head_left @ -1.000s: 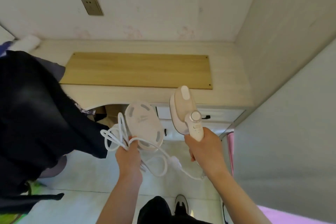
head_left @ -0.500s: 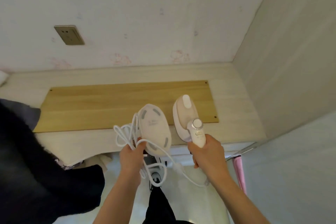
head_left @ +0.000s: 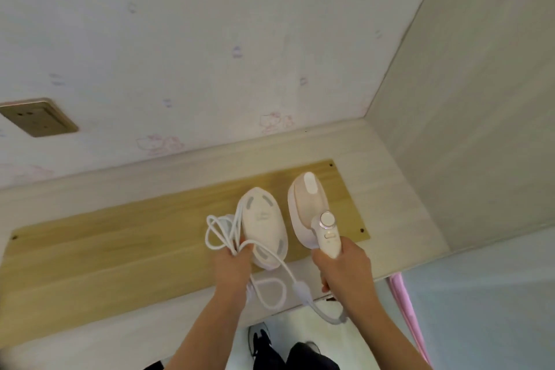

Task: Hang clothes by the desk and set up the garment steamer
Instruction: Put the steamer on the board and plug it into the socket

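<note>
My right hand (head_left: 344, 267) grips the handle of a pale pink handheld garment steamer (head_left: 309, 204), its head pointing away from me over the desk. My left hand (head_left: 232, 264) holds a white oval base piece (head_left: 262, 225) together with loops of the white power cord (head_left: 222, 228). More cord hangs below the hands and runs to the steamer's handle. Both pieces hover above a light wooden board (head_left: 120, 237) lying on the pale desk (head_left: 387, 189). No clothes are in view.
A brass-coloured wall socket (head_left: 39, 119) sits on the back wall at the left. A pale side panel (head_left: 480, 99) closes the desk on the right. A pink strip (head_left: 405, 303) hangs by the desk's right front corner. My feet show on the floor below.
The view has tilted up and moved closer to the desk. Both hands with the steamer and base have advanced over the wooden board. The dark clothing at the left has left the view.
</note>
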The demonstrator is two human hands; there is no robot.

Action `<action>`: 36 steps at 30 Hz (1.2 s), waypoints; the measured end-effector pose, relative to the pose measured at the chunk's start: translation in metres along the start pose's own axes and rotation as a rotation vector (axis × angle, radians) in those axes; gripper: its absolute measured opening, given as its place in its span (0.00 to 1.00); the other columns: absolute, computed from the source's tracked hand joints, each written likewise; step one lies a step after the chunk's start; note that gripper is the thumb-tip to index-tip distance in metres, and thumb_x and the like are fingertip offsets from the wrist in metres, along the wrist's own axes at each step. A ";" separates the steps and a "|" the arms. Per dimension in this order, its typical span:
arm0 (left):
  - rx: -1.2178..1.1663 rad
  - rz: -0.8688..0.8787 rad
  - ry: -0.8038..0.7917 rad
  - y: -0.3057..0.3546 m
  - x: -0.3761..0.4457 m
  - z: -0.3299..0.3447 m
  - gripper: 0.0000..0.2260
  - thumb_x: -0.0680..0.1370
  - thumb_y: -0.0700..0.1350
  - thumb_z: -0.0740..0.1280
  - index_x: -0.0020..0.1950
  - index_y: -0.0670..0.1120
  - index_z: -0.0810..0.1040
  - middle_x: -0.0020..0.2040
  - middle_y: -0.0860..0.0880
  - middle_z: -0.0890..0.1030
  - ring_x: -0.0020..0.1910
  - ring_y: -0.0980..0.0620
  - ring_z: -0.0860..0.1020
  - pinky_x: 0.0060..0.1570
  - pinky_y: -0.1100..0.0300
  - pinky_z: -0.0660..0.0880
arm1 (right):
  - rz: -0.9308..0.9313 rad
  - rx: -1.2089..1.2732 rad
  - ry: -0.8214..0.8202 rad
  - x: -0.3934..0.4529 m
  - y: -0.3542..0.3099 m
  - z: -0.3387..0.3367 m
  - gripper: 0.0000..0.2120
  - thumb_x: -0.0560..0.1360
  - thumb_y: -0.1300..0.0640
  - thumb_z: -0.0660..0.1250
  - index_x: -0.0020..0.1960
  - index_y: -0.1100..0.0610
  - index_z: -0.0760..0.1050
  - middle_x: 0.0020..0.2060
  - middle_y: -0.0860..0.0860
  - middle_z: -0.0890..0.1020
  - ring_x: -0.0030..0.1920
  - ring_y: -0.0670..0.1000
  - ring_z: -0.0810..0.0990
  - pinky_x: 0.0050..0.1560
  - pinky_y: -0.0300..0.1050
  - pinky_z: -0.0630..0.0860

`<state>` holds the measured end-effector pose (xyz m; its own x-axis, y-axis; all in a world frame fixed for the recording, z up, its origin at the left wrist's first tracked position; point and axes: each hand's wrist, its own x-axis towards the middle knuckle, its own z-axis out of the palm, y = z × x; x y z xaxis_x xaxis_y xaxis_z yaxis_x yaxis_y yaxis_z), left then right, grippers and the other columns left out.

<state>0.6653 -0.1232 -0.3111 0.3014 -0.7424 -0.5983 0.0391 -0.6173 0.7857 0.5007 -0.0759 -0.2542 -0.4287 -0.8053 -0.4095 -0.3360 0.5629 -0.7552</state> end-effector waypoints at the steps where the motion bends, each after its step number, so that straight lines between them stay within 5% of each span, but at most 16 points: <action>1: -0.005 -0.026 0.004 0.002 0.004 0.005 0.06 0.78 0.39 0.65 0.55 0.45 0.75 0.48 0.46 0.78 0.42 0.51 0.75 0.47 0.55 0.69 | 0.009 0.007 0.002 0.004 -0.001 0.001 0.06 0.69 0.58 0.68 0.41 0.61 0.73 0.26 0.55 0.78 0.20 0.46 0.74 0.21 0.36 0.69; 11: 0.029 -0.171 0.013 0.015 0.039 0.041 0.16 0.78 0.40 0.65 0.66 0.40 0.72 0.58 0.42 0.78 0.49 0.47 0.74 0.51 0.55 0.70 | -0.005 0.016 -0.019 0.046 -0.009 0.001 0.07 0.70 0.58 0.68 0.40 0.60 0.72 0.27 0.55 0.76 0.23 0.49 0.72 0.21 0.33 0.68; 15: 0.048 -0.219 0.045 0.013 0.046 0.046 0.13 0.78 0.41 0.66 0.62 0.41 0.74 0.51 0.45 0.77 0.47 0.47 0.74 0.48 0.55 0.70 | 0.001 0.007 -0.035 0.059 -0.006 0.003 0.08 0.69 0.58 0.69 0.39 0.60 0.72 0.29 0.57 0.76 0.24 0.51 0.73 0.21 0.34 0.69; 19: 0.107 -0.198 0.040 0.006 0.051 0.046 0.06 0.77 0.43 0.68 0.53 0.43 0.77 0.44 0.46 0.79 0.39 0.49 0.76 0.34 0.58 0.71 | 0.007 0.011 -0.058 0.065 -0.002 0.005 0.07 0.69 0.59 0.69 0.38 0.58 0.71 0.29 0.55 0.76 0.26 0.52 0.74 0.21 0.33 0.68; 24: 0.123 -0.189 -0.002 0.003 0.050 0.049 0.03 0.75 0.44 0.69 0.46 0.47 0.77 0.45 0.44 0.80 0.43 0.45 0.78 0.47 0.49 0.76 | 0.006 -0.006 -0.091 0.070 0.004 0.009 0.07 0.69 0.57 0.69 0.38 0.58 0.71 0.30 0.55 0.76 0.28 0.52 0.75 0.21 0.34 0.69; 29: 0.096 -0.162 0.072 0.002 0.046 0.037 0.06 0.78 0.44 0.65 0.54 0.48 0.74 0.47 0.49 0.78 0.48 0.46 0.76 0.50 0.51 0.73 | 0.001 -0.013 -0.109 0.069 0.002 0.015 0.07 0.69 0.56 0.70 0.39 0.57 0.72 0.30 0.53 0.77 0.26 0.50 0.76 0.22 0.34 0.69; 36: 0.065 -0.023 0.180 0.001 0.042 0.005 0.04 0.78 0.42 0.65 0.53 0.45 0.75 0.41 0.49 0.77 0.42 0.47 0.74 0.46 0.54 0.70 | 0.014 0.000 -0.131 0.063 -0.006 0.041 0.08 0.68 0.55 0.70 0.44 0.57 0.75 0.35 0.53 0.80 0.30 0.51 0.79 0.22 0.37 0.72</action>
<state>0.6730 -0.1567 -0.3361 0.4672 -0.6729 -0.5735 -0.0122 -0.6536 0.7568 0.5101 -0.1371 -0.2963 -0.3203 -0.8149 -0.4831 -0.3310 0.5741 -0.7489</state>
